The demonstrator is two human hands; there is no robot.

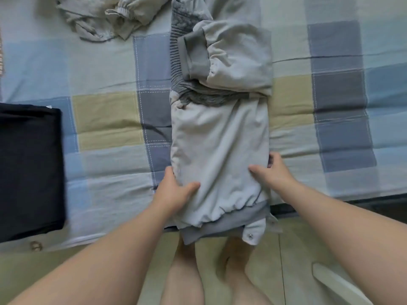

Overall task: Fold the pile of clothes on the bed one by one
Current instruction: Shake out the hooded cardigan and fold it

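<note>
A light grey jacket (pixel 220 137) with darker grey ribbed trim lies lengthwise in the middle of the bed, its sides folded in and a sleeve laid across its far half. Its hem hangs over the near bed edge. My left hand (pixel 176 190) grips the jacket's left edge near the hem, thumb on top and fingers tucked under. My right hand (pixel 273 170) grips the right edge in the same way, thumb on the fabric and fingers curled round the side.
A folded dark navy garment (pixel 28 168) lies at the left of the checked bedsheet (pixel 105 119). A crumpled beige garment (pixel 105 16) sits at the far left. My bare legs stand on the floor below the bed edge. A white object (pixel 339 282) lies on the floor at right.
</note>
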